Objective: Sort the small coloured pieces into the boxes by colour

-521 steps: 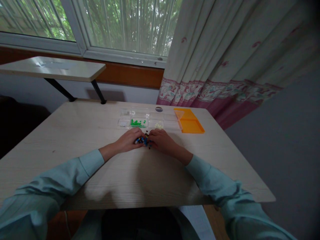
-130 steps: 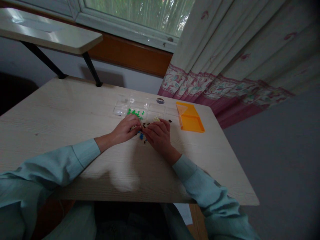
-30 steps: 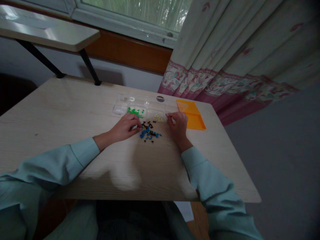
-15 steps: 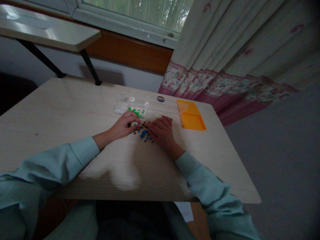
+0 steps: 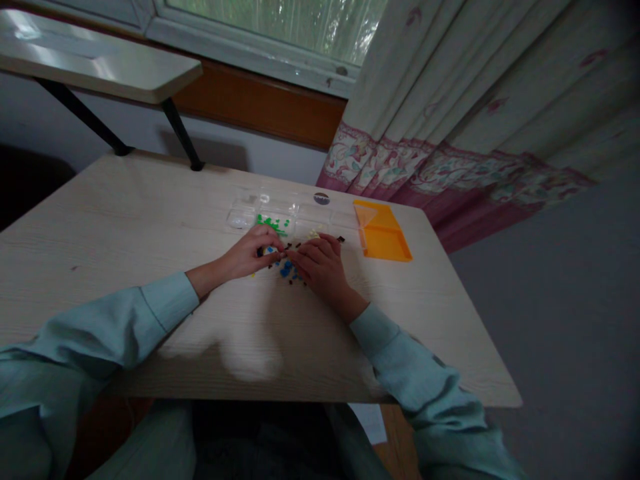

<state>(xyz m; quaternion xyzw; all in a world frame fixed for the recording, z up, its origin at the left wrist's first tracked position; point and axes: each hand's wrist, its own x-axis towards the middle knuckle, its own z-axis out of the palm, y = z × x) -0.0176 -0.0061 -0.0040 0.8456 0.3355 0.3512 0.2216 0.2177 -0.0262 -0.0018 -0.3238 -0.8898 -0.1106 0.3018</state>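
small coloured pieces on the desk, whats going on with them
A person's left hand and right hand are at a loose pile of small blue, dark and yellow pieces on the desk, fingertips close together. Whether they pinch a piece is too small to tell. Beyond, a clear divided tray has green pieces and pale pieces in separate compartments.

No text, number or sign can be read here. On the round dark disc (image 5: 321,199), at the far side of the table (image 5: 150,220), there are some pale marks, but they are too small to tell if they are letters. On the white sheet (image 5: 370,425) below the near table edge, I can read nothing.
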